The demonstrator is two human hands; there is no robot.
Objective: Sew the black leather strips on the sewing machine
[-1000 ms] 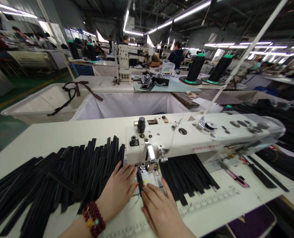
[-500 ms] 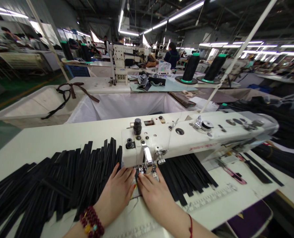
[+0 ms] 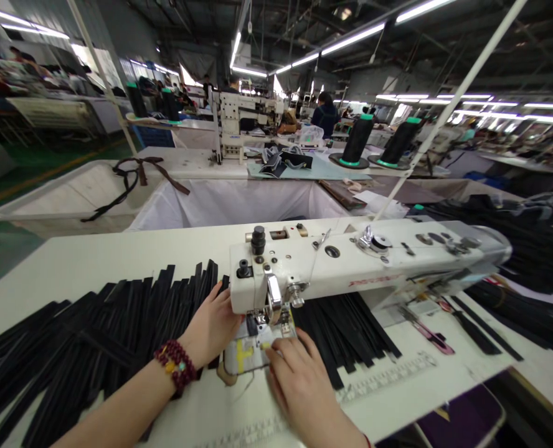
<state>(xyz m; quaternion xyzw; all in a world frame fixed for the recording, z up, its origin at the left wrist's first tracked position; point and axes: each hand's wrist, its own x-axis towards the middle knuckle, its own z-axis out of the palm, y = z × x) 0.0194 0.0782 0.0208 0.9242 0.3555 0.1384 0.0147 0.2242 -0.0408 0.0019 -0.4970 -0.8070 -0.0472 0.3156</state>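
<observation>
Working at a sewing machine [image 3: 314,267], bare hands beside narrow black strips [image 3: 141,311].
Strips, probably light and bendy, best pinched by an end, look flat, faintly glossy, heaped left and under the machine's arm. Left hand [image 3: 213,326] partly hidden, right hand [image 3: 299,376] loosely curled; cannot tell either's grip.

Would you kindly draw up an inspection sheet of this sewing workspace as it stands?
Surface: white table, with ruler markings near its front edge.
Job's things: sewing machine; black strips spread at left, more strips poking out beneath the sewing machine.
Clutter: pink-handled tool lying at right.
Hands: left hand beside the sewing machine, some fingertips hidden; right hand at the sewing plate.
Cables: nothing seen on the table.
Surroundings: thread cones, white-lined bin.
</observation>
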